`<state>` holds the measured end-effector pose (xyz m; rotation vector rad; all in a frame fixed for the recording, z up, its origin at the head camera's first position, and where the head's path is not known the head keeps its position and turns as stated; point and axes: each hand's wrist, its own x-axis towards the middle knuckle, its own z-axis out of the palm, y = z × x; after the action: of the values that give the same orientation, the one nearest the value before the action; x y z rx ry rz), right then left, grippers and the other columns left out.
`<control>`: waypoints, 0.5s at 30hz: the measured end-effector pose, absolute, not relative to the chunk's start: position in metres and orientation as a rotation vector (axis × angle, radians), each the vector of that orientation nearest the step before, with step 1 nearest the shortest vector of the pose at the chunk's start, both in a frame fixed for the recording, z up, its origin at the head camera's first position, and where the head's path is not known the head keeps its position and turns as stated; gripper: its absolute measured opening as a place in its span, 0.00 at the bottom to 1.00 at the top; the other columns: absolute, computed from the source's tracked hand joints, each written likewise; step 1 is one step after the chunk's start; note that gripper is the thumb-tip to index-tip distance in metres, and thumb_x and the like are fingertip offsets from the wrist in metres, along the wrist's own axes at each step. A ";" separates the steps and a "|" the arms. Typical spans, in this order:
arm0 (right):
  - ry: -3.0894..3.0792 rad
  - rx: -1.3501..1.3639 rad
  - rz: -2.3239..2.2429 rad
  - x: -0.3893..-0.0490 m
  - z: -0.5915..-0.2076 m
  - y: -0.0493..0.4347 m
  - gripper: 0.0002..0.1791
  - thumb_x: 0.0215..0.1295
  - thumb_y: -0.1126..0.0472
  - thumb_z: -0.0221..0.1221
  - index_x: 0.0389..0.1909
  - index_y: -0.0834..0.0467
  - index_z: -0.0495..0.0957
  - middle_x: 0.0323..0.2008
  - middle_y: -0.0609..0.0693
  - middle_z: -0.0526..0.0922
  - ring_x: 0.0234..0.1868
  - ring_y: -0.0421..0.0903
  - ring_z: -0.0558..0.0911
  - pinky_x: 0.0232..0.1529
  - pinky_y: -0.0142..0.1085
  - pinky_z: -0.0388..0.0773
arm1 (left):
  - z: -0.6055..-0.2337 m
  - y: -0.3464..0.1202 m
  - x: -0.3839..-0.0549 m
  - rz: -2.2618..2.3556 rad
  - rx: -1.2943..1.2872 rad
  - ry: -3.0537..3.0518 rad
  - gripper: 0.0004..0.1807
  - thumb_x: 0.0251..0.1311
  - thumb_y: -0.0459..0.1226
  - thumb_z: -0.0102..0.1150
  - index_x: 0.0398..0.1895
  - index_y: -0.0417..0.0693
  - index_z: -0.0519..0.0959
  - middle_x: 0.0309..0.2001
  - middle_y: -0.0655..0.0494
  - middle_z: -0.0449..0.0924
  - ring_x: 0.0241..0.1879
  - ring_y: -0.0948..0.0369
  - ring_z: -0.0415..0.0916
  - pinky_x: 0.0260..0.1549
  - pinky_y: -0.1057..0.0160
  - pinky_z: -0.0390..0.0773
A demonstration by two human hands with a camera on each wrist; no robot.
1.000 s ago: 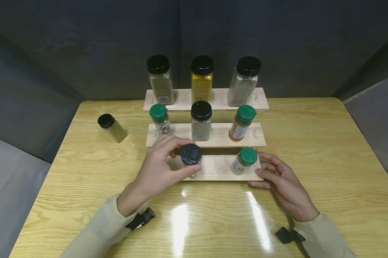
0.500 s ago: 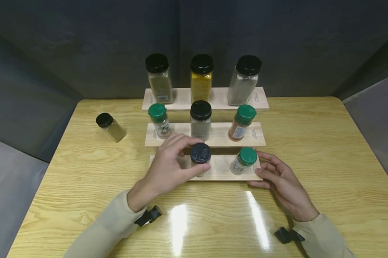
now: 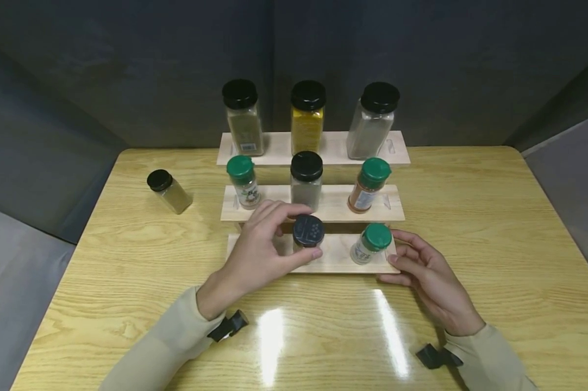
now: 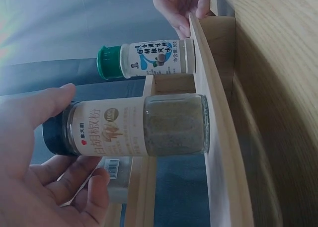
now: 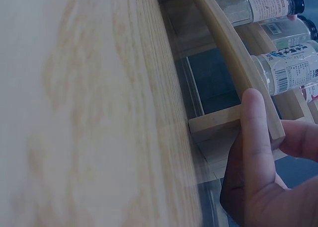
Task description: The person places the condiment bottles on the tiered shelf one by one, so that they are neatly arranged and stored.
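My left hand pinches a spice jar by its dark sprinkler lid, thumb on the near side and fingers behind. The jar stands upright at the middle of the rack's lowest shelf; in the left wrist view its base is right at the shelf board. My right hand grips the right end of that same shelf, thumb and fingers on either side of the board. Close to these fingers stands a green-lidded shaker with a white label.
On the middle shelf are two green-lidded shakers and a black-lidded jar. Three tall black-lidded jars occupy the top shelf. Another small black-lidded jar is on the table at the left. Dark cloth hangs behind.
My left hand has moved the jar rightward along the lowest shelf to its middle, mostly in the first half second. My right hand keeps its hold on the shelf end.
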<state>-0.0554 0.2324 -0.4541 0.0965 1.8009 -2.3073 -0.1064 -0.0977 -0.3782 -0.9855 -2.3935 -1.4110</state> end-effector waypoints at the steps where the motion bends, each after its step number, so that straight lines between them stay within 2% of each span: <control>1: 1.799 0.092 -2.309 -0.055 -0.454 0.233 0.23 0.81 0.74 0.57 0.69 0.53 0.74 0.47 0.53 0.81 0.47 0.46 0.85 0.52 0.48 0.90 | -0.378 -0.098 -0.106 -1.407 -0.984 -2.398 0.36 0.51 0.39 0.88 0.63 0.42 0.82 0.52 0.55 0.86 0.51 0.57 0.73 0.44 0.61 0.81; 10: 1.780 0.099 -2.318 -0.055 -0.455 0.232 0.23 0.81 0.74 0.57 0.69 0.53 0.74 0.47 0.53 0.81 0.47 0.45 0.85 0.52 0.48 0.90 | -0.379 -0.105 -0.103 -1.410 -0.978 -2.386 0.38 0.52 0.41 0.87 0.67 0.45 0.81 0.57 0.58 0.86 0.54 0.57 0.74 0.46 0.57 0.78; 15: 1.783 0.096 -2.317 -0.055 -0.455 0.232 0.23 0.81 0.74 0.57 0.69 0.53 0.74 0.47 0.53 0.82 0.47 0.45 0.85 0.51 0.48 0.90 | -0.379 -0.115 -0.101 -1.401 -0.992 -2.309 0.31 0.55 0.38 0.84 0.63 0.42 0.83 0.57 0.55 0.87 0.56 0.54 0.77 0.45 0.55 0.80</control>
<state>-0.0554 0.2324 -0.4551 0.0959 1.7826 -2.3173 -0.1007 -0.1148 -0.3788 -0.9920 -2.3086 -1.4009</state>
